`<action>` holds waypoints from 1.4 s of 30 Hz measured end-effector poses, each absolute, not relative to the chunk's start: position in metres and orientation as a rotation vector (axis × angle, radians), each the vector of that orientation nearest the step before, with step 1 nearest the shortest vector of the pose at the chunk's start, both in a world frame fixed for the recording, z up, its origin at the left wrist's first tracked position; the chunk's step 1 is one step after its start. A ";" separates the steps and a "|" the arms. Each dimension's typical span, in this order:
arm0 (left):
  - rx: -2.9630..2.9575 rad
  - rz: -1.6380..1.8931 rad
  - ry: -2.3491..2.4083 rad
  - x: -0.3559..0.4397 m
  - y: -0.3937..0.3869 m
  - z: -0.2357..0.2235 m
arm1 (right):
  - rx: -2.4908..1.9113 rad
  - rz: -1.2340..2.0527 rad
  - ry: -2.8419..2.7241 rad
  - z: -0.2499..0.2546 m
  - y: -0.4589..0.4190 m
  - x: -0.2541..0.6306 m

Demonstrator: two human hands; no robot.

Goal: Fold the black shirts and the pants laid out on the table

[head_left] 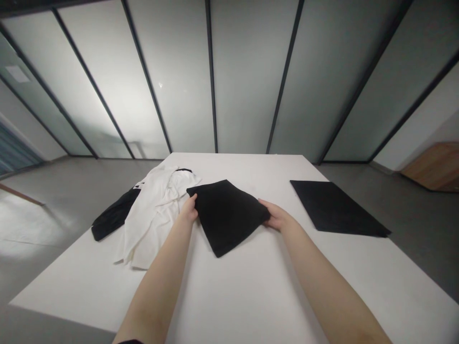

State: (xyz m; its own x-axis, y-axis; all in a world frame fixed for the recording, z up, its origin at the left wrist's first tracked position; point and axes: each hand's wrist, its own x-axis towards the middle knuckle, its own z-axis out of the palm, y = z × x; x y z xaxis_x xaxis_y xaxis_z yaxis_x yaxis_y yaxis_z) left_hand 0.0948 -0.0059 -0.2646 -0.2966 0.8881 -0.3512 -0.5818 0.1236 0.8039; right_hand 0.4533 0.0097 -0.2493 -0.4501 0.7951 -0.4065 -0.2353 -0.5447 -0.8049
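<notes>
My left hand [189, 209] pinches the black cloth [226, 215]; my right hand [278, 215] touches its other edge, but I cannot tell if it grips. If one slips, the cloth can fall on the white shirt [154, 215].

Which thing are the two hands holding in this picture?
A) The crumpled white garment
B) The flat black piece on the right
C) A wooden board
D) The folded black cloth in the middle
D: the left hand and the right hand hold opposite sides of the folded black cloth.
</notes>
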 end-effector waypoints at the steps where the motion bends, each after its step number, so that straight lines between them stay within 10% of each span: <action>1: 0.373 1.510 1.130 0.095 -0.006 -0.264 | -1.056 2.045 -0.854 -0.248 0.010 0.455; 32: 1.054 1.178 1.868 0.026 -0.024 -0.229 | -1.217 2.077 -0.804 -0.233 -0.004 0.481; 42: 1.444 1.477 1.434 0.144 -0.023 -0.264 | -1.316 2.033 -0.631 -0.230 -0.004 0.442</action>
